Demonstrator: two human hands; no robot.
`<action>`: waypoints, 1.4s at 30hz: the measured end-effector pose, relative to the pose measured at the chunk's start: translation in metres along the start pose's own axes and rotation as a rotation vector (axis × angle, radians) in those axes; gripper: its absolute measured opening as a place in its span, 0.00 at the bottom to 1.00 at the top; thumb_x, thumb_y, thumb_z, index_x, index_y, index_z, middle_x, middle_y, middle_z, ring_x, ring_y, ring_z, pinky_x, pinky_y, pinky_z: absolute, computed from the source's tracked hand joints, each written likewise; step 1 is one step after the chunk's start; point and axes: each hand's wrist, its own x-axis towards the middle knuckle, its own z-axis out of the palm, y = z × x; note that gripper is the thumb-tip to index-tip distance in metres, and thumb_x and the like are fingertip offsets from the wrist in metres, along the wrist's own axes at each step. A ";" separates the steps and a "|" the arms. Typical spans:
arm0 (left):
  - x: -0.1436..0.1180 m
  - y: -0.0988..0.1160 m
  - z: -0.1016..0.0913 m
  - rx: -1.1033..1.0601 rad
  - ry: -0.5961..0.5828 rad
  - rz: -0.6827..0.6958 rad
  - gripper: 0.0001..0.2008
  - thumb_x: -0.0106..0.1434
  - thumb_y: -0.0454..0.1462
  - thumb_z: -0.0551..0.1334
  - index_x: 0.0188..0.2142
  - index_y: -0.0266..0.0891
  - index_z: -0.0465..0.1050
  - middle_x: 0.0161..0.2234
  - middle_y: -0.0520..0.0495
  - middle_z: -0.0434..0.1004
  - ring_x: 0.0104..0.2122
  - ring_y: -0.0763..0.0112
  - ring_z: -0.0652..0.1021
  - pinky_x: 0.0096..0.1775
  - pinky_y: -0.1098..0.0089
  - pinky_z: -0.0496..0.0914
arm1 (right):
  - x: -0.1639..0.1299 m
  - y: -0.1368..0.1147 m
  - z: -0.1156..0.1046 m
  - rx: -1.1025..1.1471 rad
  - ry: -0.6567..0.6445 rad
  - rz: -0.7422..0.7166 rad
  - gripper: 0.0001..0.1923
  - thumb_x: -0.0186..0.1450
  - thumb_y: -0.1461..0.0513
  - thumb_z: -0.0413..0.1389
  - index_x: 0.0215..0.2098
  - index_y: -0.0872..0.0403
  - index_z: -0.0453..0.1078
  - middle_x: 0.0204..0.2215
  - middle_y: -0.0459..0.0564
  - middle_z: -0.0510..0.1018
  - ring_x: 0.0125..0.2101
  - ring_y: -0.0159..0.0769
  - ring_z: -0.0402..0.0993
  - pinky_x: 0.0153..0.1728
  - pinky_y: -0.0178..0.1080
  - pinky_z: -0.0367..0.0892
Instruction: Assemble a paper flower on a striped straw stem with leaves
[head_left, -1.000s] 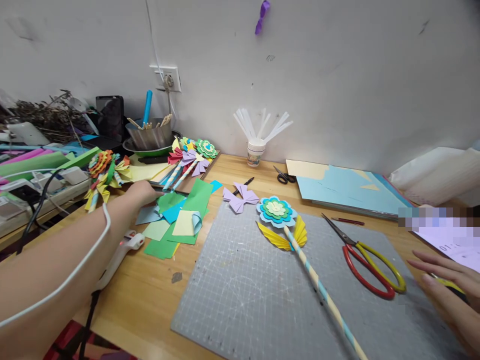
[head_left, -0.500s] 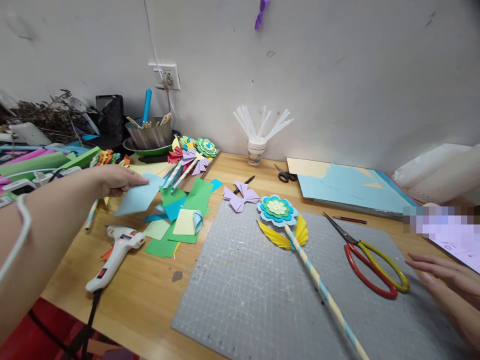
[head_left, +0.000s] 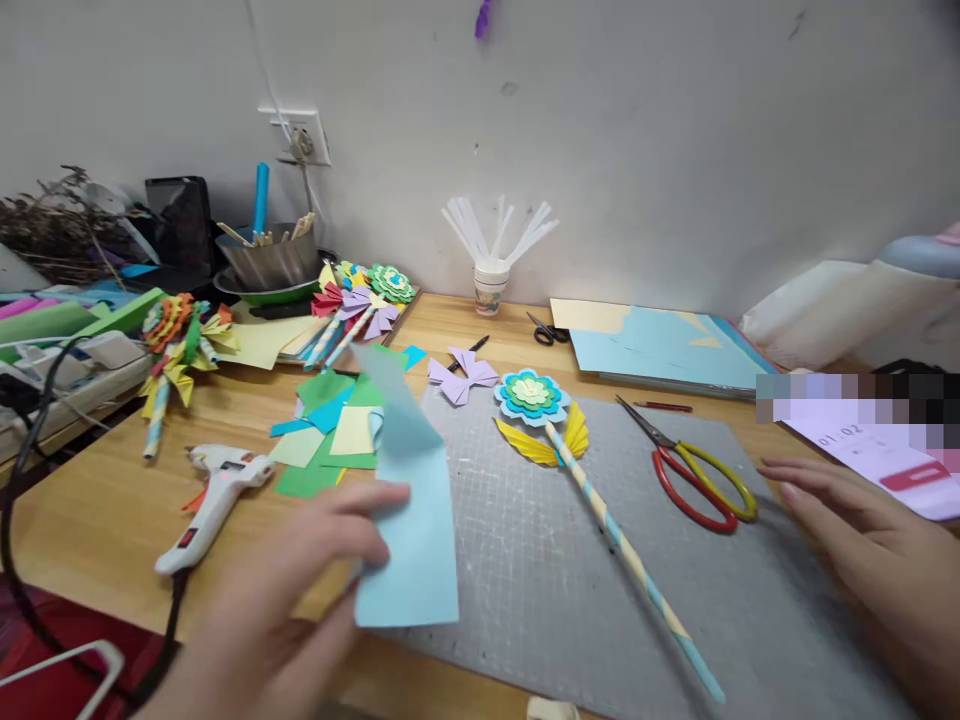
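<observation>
the left hand (head_left: 300,590) pinches a light blue sheet (head_left: 409,520) by its left edge, thumb on top; the sheet hangs over the near-left corner of the grey cutting mat (head_left: 525,560), upper end curling up, lower end near the edge of the surface (head_left: 105,500). the right hand (head_left: 862,545) lies flat, fingers spread, grasping nothing, just right of the red and yellow scissors (head_left: 697,475).

state of the work, as judged: one paper flower (head_left: 531,395) with yellow leaves already sits on a striped stick (head_left: 630,555) in the middle of the mat, and looks assembled. a folded lilac bow (head_left: 459,375) lies loose at the mat's far edge, not attached to anything. more finished flowers are piled at far left and by the metal bowl (head_left: 270,260). the blue sheet shows no cut, fold or mark, so work on it seems not yet begun. glue gun (head_left: 217,490) lies to the left, untouched.

hard to make out: the left hand is blurred, the fingers under the sheet hidden. the right forearm is cut off at the frame corner. the paper at far right is partly pixelated. the green scraps (head_left: 330,440) overlap; count unclear.
</observation>
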 end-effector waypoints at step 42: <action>-0.028 -0.035 0.045 0.044 -0.298 0.230 0.18 0.62 0.27 0.54 0.42 0.50 0.75 0.52 0.50 0.76 0.53 0.59 0.72 0.57 0.48 0.53 | -0.099 -0.220 0.061 0.878 -0.752 -0.116 0.03 0.70 0.59 0.45 0.39 0.48 0.59 0.47 0.52 0.78 0.52 0.41 0.73 0.50 0.50 0.70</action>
